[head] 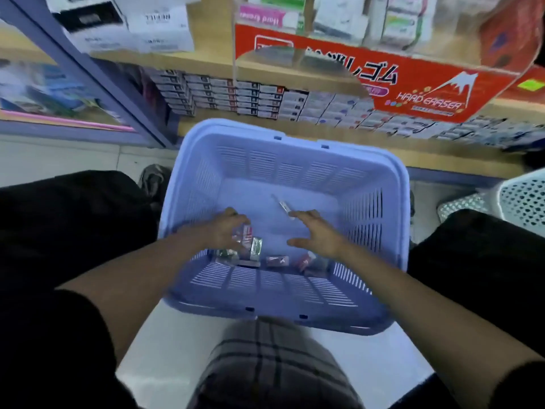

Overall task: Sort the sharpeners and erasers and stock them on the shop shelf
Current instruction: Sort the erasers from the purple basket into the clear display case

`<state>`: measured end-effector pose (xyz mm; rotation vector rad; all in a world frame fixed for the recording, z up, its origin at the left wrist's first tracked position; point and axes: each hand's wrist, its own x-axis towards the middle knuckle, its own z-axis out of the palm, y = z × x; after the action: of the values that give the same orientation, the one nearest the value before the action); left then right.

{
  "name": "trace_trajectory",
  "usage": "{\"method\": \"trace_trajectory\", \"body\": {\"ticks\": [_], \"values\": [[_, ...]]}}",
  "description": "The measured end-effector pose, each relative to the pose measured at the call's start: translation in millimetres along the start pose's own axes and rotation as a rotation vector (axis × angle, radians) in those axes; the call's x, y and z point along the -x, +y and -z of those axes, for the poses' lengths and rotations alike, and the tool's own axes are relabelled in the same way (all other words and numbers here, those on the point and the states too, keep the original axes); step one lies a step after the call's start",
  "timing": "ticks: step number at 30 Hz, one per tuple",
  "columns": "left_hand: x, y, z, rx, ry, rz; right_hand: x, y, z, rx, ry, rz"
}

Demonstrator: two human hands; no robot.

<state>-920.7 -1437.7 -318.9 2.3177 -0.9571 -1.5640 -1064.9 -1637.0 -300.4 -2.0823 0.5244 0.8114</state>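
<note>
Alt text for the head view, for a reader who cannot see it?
Inside a lilac plastic basket, the left hand grips small packets while the right hand spreads open. Loose packets lie by its near wall; a stocked shop shelf stands behind.

The single head-worn camera looked forward and steeply down, close above a lilac basket (295, 166), the shop shelf (442, 156) just beyond.

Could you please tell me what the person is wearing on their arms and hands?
The left hand and right hand are bare, without gloves. The forearms are uncovered; black sleeves end near the elbows. No watch or ring shows.
</note>
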Motion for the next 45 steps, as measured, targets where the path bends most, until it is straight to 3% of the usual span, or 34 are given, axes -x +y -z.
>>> {"method": "trace_trajectory", "body": {"ticks": [2, 5, 7, 12, 17, 22, 30, 37, 42, 45], "values": [[-17, -20, -26, 0.059, 0.035, 0.082, -23, 17, -26, -0.071, 0.05, -0.109], [-41, -36, -56, 0.2, 0.217, 0.283, -57, 34, -40, -0.106, 0.228, -0.23], [-51, -39, -68, 0.22, 0.323, 0.326, -78, 37, -39, -0.087, 0.333, -0.288], [-56, -6, -77, 0.046, 0.569, 0.366, -104, 30, -48, 0.003, 0.311, -0.293], [-63, -11, -88, -0.233, 0.526, 0.397, -109, 41, -56, -0.044, 0.353, -0.222], [-65, -13, -107, -0.358, 0.488, 0.162, -98, 48, -65, -0.232, 0.401, -0.181], [-75, -27, -85, 0.067, 0.269, -0.053, -59, 35, -73, -0.779, 0.259, -0.356], [-72, -4, -74, 0.127, 0.168, 0.056, -31, 13, -44, -1.033, 0.31, -0.444], [-58, 0, -58, 0.59, 0.148, 0.054, -9, 0, -32, -1.088, 0.38, -0.485], [-34, 15, -37, 0.88, 0.136, 0.033, 9, -15, -25, -1.234, 0.395, -0.418]]}}
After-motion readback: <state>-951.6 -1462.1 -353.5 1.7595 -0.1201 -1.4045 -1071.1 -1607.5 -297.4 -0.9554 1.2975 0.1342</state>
